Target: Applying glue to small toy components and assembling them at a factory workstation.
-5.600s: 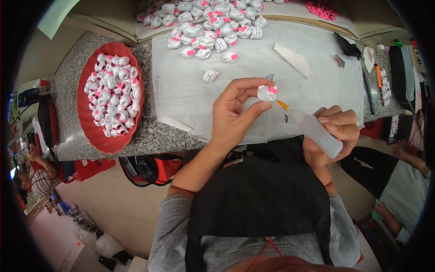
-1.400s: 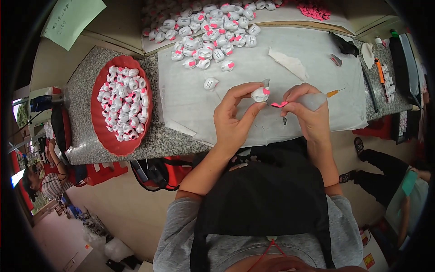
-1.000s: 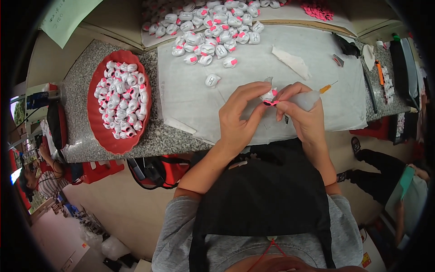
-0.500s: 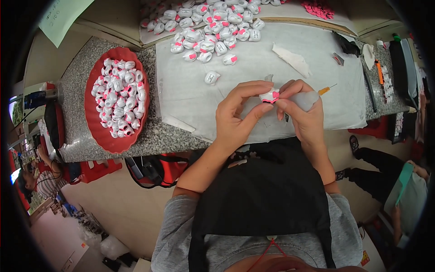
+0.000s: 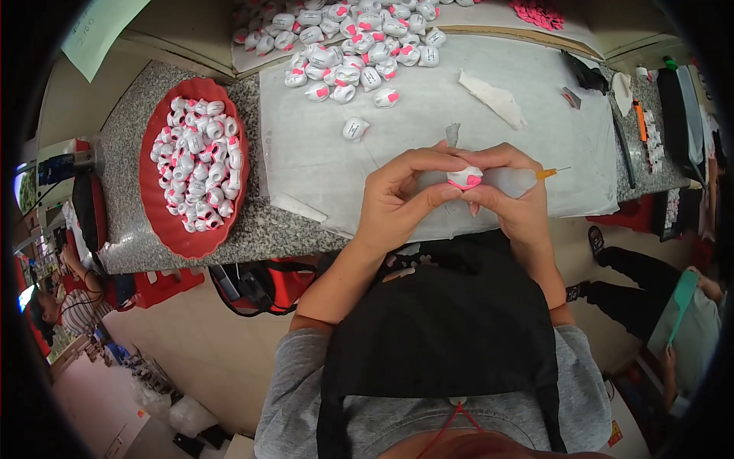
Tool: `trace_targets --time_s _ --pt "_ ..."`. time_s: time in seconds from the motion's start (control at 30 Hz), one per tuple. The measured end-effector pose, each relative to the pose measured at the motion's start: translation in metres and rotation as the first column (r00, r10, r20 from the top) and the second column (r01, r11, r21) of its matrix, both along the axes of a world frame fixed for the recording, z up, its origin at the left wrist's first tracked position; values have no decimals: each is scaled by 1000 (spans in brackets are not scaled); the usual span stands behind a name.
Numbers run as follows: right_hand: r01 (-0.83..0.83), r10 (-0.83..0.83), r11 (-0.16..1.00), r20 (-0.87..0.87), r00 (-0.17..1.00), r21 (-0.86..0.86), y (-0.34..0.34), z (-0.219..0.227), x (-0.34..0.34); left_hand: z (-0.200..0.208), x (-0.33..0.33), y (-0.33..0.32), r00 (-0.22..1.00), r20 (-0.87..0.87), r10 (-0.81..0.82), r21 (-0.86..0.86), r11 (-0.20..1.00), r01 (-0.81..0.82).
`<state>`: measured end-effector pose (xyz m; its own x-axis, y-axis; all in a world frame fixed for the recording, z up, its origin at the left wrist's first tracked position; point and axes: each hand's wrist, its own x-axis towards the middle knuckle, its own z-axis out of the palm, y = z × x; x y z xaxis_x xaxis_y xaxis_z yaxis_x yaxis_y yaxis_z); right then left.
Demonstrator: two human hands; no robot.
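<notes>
Between both hands' fingertips is a small white hollow figure piece with a pink bow (image 5: 464,179). My left hand (image 5: 397,191) pinches it from the left with thumb and forefinger. From the other side my right hand (image 5: 521,200) grips the same piece, its fingers closed. A translucent squeeze bottle (image 5: 511,182) with an orange needle tip (image 5: 546,174) is tucked in my right hand, the needle pointing right. One loose white piece (image 5: 355,128) lies on the white sheet (image 5: 306,161) beyond my left hand.
Many similar pieces are heaped at the back (image 5: 359,42). A red scalloped dish (image 5: 155,210) full of them stands left. Pink bits (image 5: 537,14) lie far right, and a torn paper strip (image 5: 492,99) rests on the sheet. People sit at both sides.
Both hands have drawn together around the piece, which has turned and moved slightly down. My right fingers now reach over its top, and the squeeze bottle has shifted a little lower.
</notes>
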<state>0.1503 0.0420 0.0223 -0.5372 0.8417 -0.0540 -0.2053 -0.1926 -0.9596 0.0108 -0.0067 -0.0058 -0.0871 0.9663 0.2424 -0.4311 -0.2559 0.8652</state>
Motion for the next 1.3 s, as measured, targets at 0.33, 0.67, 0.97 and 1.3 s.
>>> trace_targets --time_s 0.33,0.67,0.97,1.3 --pt "-25 22 998 -51 998 -55 -6 4 1 2 -1 -2 996 -74 40 52 998 -36" --pt "10 -10 1000 -9 1000 -27 -2 0 -1 2 1 -2 990 -120 70 -5 997 -71" --pt "0 -1 998 -25 1000 -59 -4 1 -1 3 1 -3 969 -215 119 65 992 -108" --pt "-38 36 999 -74 997 -32 -3 -4 0 3 0 -4 956 -251 151 93 987 -132"
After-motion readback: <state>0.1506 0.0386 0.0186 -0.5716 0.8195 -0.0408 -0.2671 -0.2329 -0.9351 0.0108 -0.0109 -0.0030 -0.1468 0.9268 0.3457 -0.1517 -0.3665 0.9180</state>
